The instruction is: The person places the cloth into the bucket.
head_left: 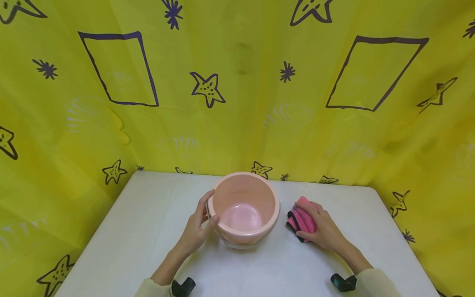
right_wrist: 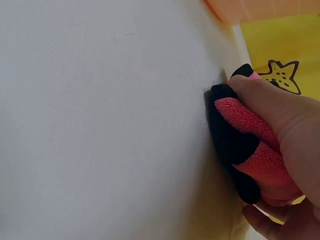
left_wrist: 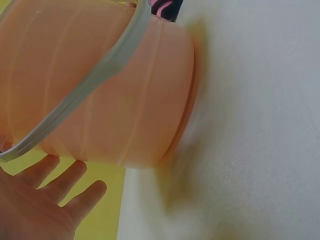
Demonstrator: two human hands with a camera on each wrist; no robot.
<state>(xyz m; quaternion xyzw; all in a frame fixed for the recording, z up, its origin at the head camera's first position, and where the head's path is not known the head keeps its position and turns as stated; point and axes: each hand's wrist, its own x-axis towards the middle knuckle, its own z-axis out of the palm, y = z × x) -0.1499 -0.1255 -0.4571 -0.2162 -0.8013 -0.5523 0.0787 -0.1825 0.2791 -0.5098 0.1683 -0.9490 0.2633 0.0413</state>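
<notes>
A light pink plastic bucket (head_left: 243, 206) stands on the white table with its mouth upward, and its pale handle (left_wrist: 95, 75) hangs down against the outer wall. My left hand (head_left: 198, 229) holds the bucket at its left side, thumb and forefinger at the rim. In the left wrist view, the other fingers (left_wrist: 80, 197) stretch out along the wall. To the right of the bucket, my right hand (head_left: 323, 227) grips a folded pink fluffy cloth (head_left: 304, 220) with black edging. That cloth (right_wrist: 250, 130) is down at the table top, thumb on one side and fingers on the other.
The white table (head_left: 148, 214) ends at the back and sides against a yellow curtain (head_left: 237, 123) printed with starfish. Small dark devices (head_left: 183, 286) are worn at both wrists.
</notes>
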